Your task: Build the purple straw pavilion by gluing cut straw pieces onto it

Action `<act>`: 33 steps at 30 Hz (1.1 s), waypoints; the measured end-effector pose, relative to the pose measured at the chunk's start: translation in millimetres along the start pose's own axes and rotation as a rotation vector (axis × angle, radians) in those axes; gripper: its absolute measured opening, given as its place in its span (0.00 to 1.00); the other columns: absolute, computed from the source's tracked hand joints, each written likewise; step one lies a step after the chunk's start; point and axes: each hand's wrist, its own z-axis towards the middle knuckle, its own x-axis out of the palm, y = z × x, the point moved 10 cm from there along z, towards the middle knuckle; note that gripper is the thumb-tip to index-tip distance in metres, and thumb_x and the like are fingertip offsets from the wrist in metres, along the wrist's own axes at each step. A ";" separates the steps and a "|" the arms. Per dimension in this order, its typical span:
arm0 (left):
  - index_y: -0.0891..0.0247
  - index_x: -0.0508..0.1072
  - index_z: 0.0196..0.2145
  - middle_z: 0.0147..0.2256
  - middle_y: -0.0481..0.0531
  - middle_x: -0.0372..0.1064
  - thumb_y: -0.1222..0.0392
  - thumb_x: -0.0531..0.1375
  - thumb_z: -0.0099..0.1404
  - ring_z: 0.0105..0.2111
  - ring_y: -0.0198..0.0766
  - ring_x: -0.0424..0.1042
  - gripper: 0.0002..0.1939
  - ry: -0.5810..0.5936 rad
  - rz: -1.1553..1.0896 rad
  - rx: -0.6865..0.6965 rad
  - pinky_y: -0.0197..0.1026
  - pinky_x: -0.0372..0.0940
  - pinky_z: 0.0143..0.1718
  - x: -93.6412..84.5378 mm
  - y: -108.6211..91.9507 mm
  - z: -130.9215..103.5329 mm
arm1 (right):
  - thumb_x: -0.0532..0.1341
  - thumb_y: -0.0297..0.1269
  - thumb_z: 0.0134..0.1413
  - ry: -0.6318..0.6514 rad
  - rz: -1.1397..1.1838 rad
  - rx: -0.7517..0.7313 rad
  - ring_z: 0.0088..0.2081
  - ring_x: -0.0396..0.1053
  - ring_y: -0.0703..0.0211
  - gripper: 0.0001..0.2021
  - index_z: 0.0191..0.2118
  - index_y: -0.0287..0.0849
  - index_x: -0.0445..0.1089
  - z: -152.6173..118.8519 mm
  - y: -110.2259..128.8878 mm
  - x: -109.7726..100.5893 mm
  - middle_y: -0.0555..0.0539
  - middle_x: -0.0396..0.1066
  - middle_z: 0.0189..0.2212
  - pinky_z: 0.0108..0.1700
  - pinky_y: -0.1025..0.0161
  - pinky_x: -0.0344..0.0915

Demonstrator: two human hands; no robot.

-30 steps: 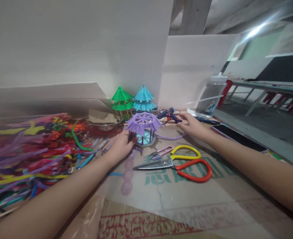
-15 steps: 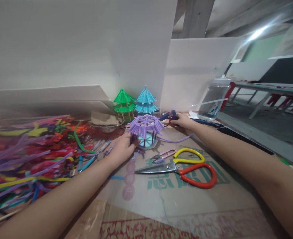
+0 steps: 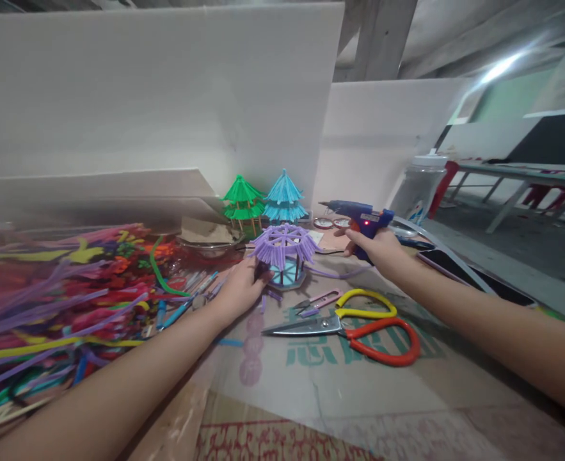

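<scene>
My right hand [image 3: 375, 246] is wrapped round the handle of a blue glue gun [image 3: 359, 214], raised off the table with its nozzle pointing left and a red light lit. My left hand [image 3: 244, 282] grips the left side of a small purple pavilion [image 3: 285, 246] made of pipe cleaners, with dark posts and a light blue base; the fingertips are partly hidden behind it. Nearer to me lie large scissors [image 3: 327, 326] with one yellow and one red handle, and small pink thread snips [image 3: 318, 301].
Behind the purple pavilion stand a green pavilion [image 3: 242, 198] and a blue pavilion [image 3: 285, 195]. Many coloured pipe cleaners [image 3: 47, 307] heap up at the left. A plastic bottle [image 3: 419, 189] and a dark phone-like slab [image 3: 474, 275] are at the right. White boards [image 3: 157, 96] rise behind.
My right hand has lifted the glue gun from the table and drawn it to the right. My left hand stays at the purple pavilion. The view has tilted slightly.
</scene>
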 end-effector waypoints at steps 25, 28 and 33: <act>0.62 0.68 0.34 0.34 0.60 0.70 0.55 0.53 0.66 0.44 0.54 0.70 0.09 -0.037 0.201 0.008 0.50 0.64 0.46 -10.7 -11.5 -6.5 | 0.66 0.45 0.52 0.245 -0.412 -0.383 0.27 0.69 0.54 0.10 0.30 0.47 0.69 -60.8 85.3 28.2 0.49 0.70 0.23 0.26 0.59 0.64; 0.62 0.68 0.33 0.34 0.60 0.69 0.55 0.53 0.67 0.45 0.55 0.70 0.10 -0.038 0.207 0.022 0.50 0.64 0.46 -10.3 -12.0 -6.4 | 0.68 0.44 0.49 0.264 -0.456 -0.391 0.24 0.67 0.57 0.11 0.27 0.47 0.66 -62.9 86.4 31.5 0.51 0.69 0.22 0.24 0.60 0.62; 0.62 0.70 0.35 0.36 0.61 0.70 0.56 0.53 0.67 0.49 0.55 0.68 0.09 -0.047 0.202 0.074 0.50 0.62 0.51 -10.7 -16.9 -6.7 | 0.67 0.48 0.49 0.170 -0.535 -0.419 0.22 0.66 0.60 0.12 0.29 0.47 0.68 -67.3 79.9 26.6 0.53 0.69 0.22 0.23 0.63 0.56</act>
